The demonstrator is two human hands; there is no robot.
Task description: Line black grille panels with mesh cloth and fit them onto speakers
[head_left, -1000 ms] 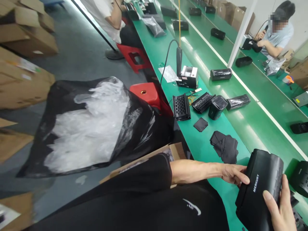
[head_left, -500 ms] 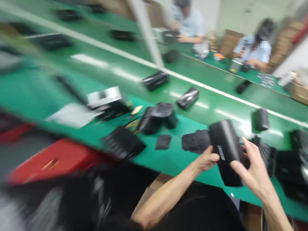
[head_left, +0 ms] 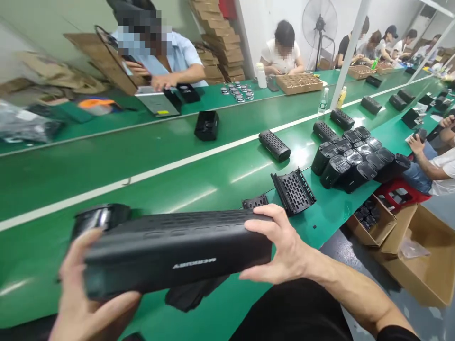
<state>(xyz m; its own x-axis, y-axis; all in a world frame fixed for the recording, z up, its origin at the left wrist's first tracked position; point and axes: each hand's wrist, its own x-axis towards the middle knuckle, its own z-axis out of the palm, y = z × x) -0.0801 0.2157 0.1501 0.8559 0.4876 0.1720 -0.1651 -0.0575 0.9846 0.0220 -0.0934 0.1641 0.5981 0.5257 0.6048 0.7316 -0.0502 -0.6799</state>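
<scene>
A long black speaker housing (head_left: 177, 251) with a slotted top and white lettering is held level over the bench. Around its left end curl the fingers of my left hand (head_left: 85, 298), thumb below. My right hand (head_left: 277, 246) grips the other end, fingers on top and thumb underneath. Behind the left end sits another black housing (head_left: 103, 215), partly hidden. Dark cloth-like material (head_left: 195, 293) lies below the held piece. Just beyond my right hand are a loose slotted grille shell (head_left: 294, 192) and a smaller grille piece (head_left: 255, 201).
Upright black housings (head_left: 350, 161) stand grouped at right. More housings (head_left: 274, 145) sit along the green belt (head_left: 159, 189). Cardboard boxes (head_left: 423, 255) are on the floor at right. Co-workers (head_left: 177, 57) sit across the belt, and another person sits at far right.
My view has swung to the right along the bench. The speaker housing has turned from tilted upright to lying lengthwise, with a hand at each end.
</scene>
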